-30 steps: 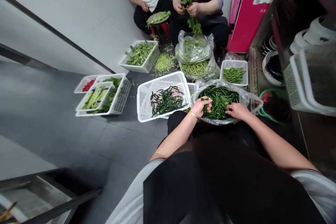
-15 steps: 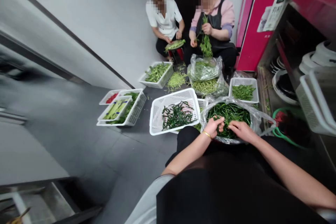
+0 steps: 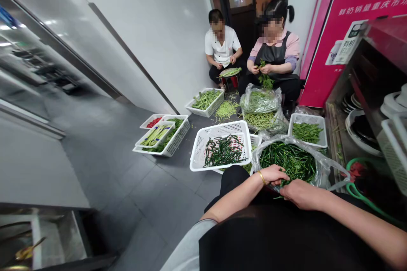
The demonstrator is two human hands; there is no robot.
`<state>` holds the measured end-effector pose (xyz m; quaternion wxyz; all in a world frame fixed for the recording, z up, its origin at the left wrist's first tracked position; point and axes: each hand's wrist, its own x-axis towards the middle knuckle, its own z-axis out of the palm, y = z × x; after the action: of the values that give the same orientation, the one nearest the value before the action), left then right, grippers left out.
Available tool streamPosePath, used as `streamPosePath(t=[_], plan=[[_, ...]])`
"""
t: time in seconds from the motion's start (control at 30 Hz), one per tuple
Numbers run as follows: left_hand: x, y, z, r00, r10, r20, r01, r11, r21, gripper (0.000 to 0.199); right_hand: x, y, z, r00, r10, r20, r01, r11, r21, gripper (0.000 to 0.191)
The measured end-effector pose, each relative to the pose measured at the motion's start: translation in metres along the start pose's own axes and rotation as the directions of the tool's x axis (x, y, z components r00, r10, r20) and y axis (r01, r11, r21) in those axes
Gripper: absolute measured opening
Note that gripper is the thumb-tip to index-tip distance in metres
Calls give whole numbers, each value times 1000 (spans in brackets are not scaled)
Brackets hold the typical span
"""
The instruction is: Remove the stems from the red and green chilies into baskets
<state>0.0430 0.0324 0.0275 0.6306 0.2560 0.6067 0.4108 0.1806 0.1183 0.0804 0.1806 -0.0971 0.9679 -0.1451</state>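
Observation:
A plastic bag point(image 3: 324, 173) full of dark green chili peppers point(image 3: 289, 156) lies open in front of my lap. Over its near edge, my left hand point(image 3: 274, 175), with a gold bangle at the wrist, has its fingers pinched around green peppers. My right hand point(image 3: 300, 194) is close beside it, fingers closed, and a thin green piece shows below its fingertips; what it holds is too small to name surely. Left of the bag, a white perforated basket point(image 3: 194, 152) holds more dark green peppers point(image 3: 222, 150).
Two people sit ahead, handling greens. White baskets of vegetables point(image 3: 173, 148) stand at left, another point(image 3: 208, 112) by the wall. A bag of green stems point(image 3: 280, 123) and a white tray point(image 3: 322, 137) lie beyond my bag. A green basket point(image 3: 356, 192) and shelf are at right.
The view has shifted, so the scene sits lower and further right. My hands have moved closer together, toward the bag's near edge. The seated person in the apron has lowered the greens.

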Motion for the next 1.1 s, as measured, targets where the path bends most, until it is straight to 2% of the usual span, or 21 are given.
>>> streamPosePath(t=[0.07,0.1,0.13,0.2,0.27,0.37,0.43,0.53,0.6,0.67,0.8,0.87,0.93,0.97,1.03,1.1], plan=[[1,-1,-8,996,50,-72,-54,997,-56,22,0,13,-2,987,154,-45,-156,987,-42,20],[0,-1,-13,993,68,-96,-79,991,-109,16,-3,23,-2,956,279,-90,-284,957,-54,22],[-2,-1,-19,992,81,-100,-98,981,-169,13,-6,35,0,902,410,-136,-419,906,-51,22],[-8,-1,-31,993,106,-59,-118,952,-284,15,-12,59,10,761,624,-178,-635,773,-3,21],[-12,-3,-38,990,143,-11,-136,916,-378,20,-14,78,25,671,725,-154,-726,685,62,34],[-14,-7,-39,984,177,15,-147,859,-491,23,-3,91,51,628,769,-117,-758,639,132,40],[-13,-10,-36,982,181,52,-124,831,-542,28,10,90,63,631,768,-111,-748,640,177,31],[-10,-17,-35,977,193,95,-104,811,-576,34,28,83,70,678,721,-145,-681,690,243,19],[-9,-21,-37,978,196,68,-120,801,-586,35,34,79,68,703,680,-208,-626,731,273,19],[-8,-23,-40,980,194,32,-139,799,-584,35,35,82,60,703,656,-276,-582,753,307,24],[-7,-19,-42,974,224,-19,-195,799,-569,40,24,100,32,648,692,-318,-553,714,429,28],[-5,-13,-39,969,235,-74,-236,799,-553,46,16,105,19,590,716,-373,-532,693,487,23],[-2,-7,-36,959,231,-161,-281,818,-501,52,11,99,11,546,709,-447,-451,698,556,21],[0,-4,-33,951,233,-203,-302,835,-460,54,10,92,9,551,695,-463,-385,703,598,24],[2,1,-27,940,248,-235,-322,872,-369,58,14,75,11,614,659,-433,-232,676,699,32],[3,3,-22,936,273,-221,-333,890,-312,58,20,58,15,676,641,-364,-120,583,803,39]])
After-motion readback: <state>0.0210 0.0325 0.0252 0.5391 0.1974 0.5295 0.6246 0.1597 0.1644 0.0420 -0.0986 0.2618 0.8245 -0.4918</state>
